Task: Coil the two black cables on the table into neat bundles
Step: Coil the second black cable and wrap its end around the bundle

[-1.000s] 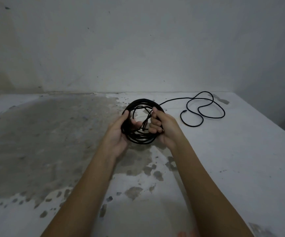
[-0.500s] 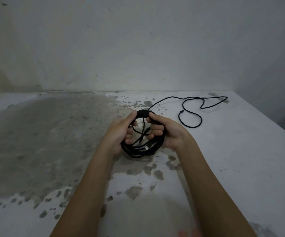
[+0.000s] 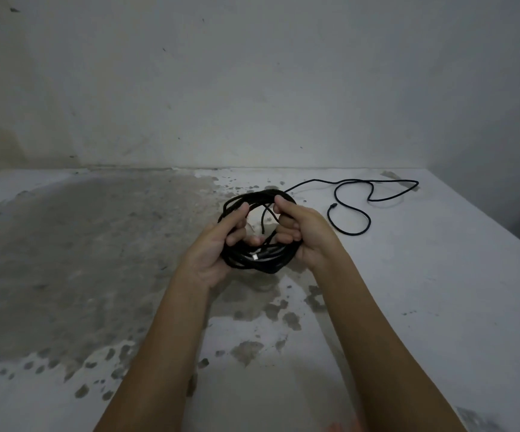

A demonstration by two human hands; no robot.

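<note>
Gripping the black coil (image 3: 252, 263) at frame centre, left hand (image 3: 213, 244) and right hand (image 3: 307, 235) both curl round its strands — the loose tail (image 3: 351, 234) snakes off to the right across the table (image 3: 439, 275), nearer the right hand.

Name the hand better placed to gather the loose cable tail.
Likely right hand: the thin black cable tail trails off its side of the black coiled bundle, which the left hand grips.
</note>
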